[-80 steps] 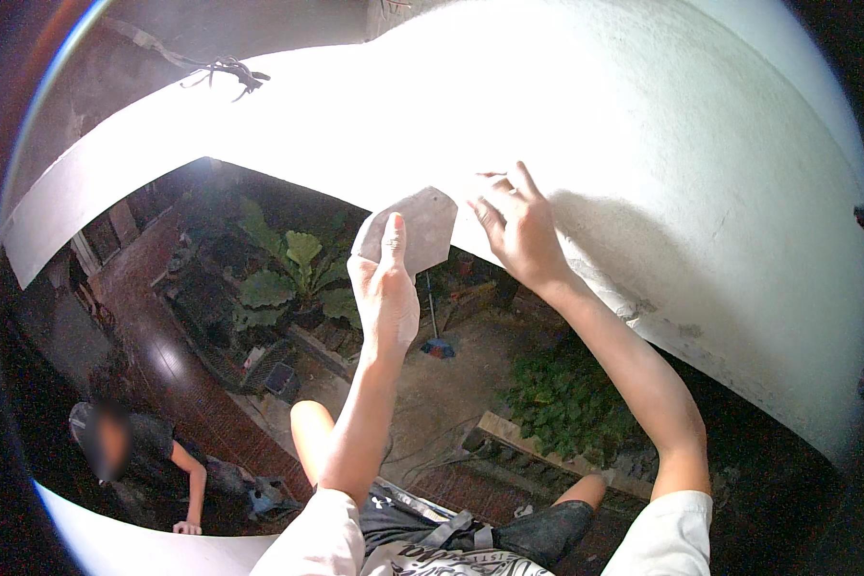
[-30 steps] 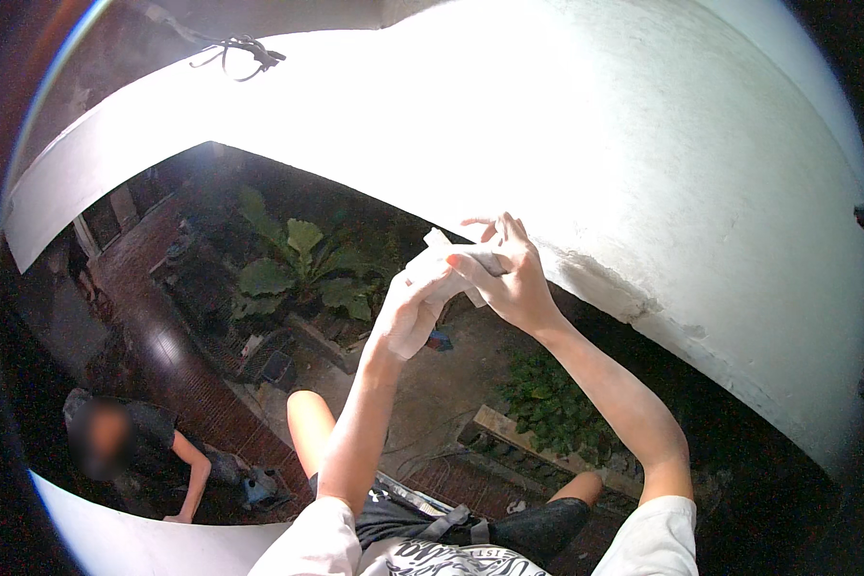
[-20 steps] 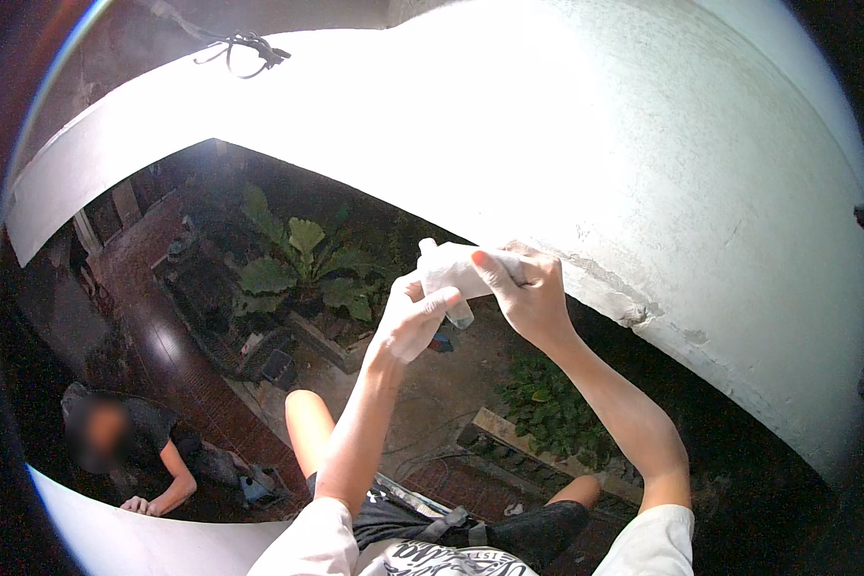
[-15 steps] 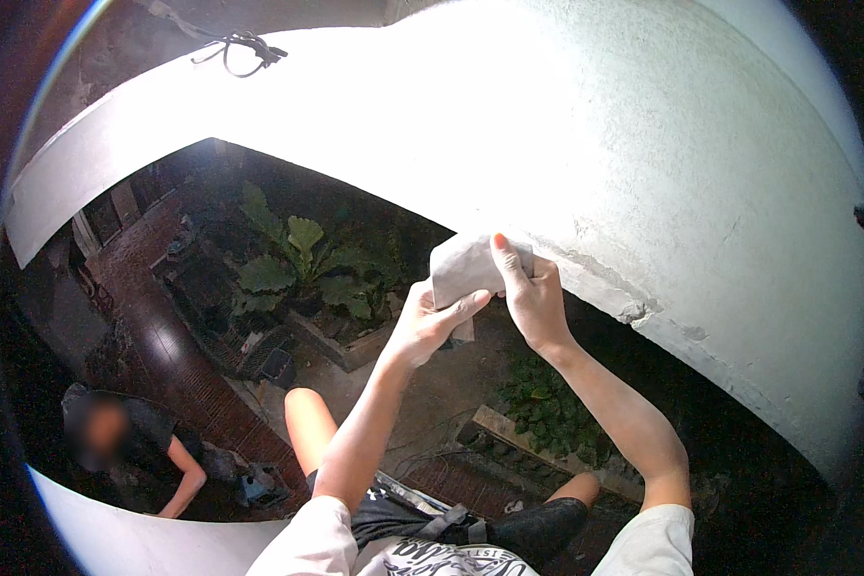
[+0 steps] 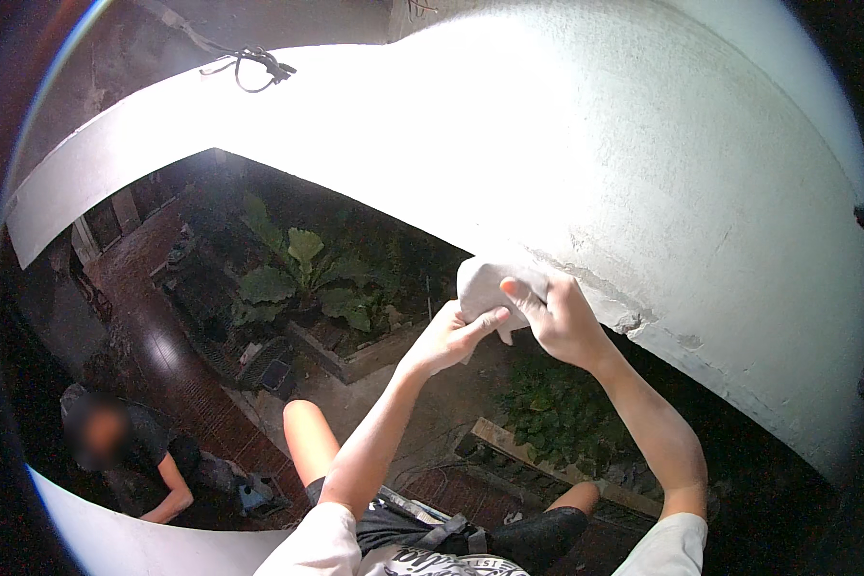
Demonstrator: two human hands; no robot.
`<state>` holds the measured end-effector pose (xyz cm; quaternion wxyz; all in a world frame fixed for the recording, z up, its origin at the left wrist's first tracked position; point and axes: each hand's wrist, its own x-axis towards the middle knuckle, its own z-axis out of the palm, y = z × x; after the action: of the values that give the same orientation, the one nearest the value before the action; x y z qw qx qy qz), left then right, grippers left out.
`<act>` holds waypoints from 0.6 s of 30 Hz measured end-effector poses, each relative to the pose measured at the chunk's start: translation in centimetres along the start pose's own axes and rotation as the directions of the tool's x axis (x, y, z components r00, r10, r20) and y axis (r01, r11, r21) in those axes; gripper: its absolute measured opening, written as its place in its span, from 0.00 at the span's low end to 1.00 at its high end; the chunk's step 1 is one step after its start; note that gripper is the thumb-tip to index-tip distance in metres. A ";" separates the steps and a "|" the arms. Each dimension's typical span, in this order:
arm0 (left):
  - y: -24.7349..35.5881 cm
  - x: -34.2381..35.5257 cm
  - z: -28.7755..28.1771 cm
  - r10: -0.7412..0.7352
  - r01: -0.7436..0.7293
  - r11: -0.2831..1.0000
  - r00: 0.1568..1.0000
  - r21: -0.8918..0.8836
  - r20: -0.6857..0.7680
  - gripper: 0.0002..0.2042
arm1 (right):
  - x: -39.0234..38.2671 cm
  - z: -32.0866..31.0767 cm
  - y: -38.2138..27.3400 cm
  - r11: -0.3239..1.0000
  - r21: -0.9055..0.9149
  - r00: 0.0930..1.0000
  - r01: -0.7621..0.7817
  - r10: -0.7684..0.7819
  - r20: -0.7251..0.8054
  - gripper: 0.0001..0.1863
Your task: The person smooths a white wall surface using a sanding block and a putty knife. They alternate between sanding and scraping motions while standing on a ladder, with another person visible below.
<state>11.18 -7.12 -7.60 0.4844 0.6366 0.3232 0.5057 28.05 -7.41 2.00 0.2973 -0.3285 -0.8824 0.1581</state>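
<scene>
Sheet (image 5: 490,283), left hand (image 5: 444,341), right hand (image 5: 568,324) shifted right near wall edge (image 5: 600,286); open leftward.

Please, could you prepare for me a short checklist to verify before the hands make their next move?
1. Left hand gripping the light grey sheet: ok, thumb on its lower part.
2. Right hand gripping it: ok, thumb across its face.
3. Sheet evenly folded: cannot tell, hands cover part.
4. White wall's edge intact: not ok, rough and chipped near the right forearm.
5. Black cable away from the hands: ok.
6. Co-worker away from the hands: ok, at lower left.
</scene>
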 end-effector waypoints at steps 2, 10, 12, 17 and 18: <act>-0.3 0.0 -0.1 0.067 -0.070 0.996 0.996 0.053 0.050 0.15 | -0.6 -0.6 -0.8 0.812 -0.516 0.962 0.273 -0.244 0.125 0.17; -3.1 0.4 -0.3 0.026 -0.021 0.999 0.989 0.036 -0.144 0.13 | -0.3 -5.3 -0.1 0.023 -0.966 0.725 0.257 -0.666 0.177 0.22; -3.8 0.5 -0.4 0.007 -0.004 1.000 0.986 0.015 -0.167 0.13 | 0.3 -6.5 2.3 0.016 -0.985 0.846 0.175 -0.514 0.141 0.26; -5.1 0.9 -0.9 -0.017 0.030 0.998 0.980 0.064 -0.196 0.14 | -0.1 -6.5 7.2 -0.006 -0.990 0.919 0.142 -0.370 0.134 0.25; -5.2 1.0 -1.0 0.006 0.011 0.996 0.980 0.084 -0.201 0.13 | -0.2 -6.5 7.6 0.060 -0.987 0.930 0.146 -0.347 0.117 0.27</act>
<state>10.94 -4.27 -12.20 0.4224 0.6017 0.3924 0.5528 35.94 -1.45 3.38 0.0908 -0.2968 -0.7774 -0.5471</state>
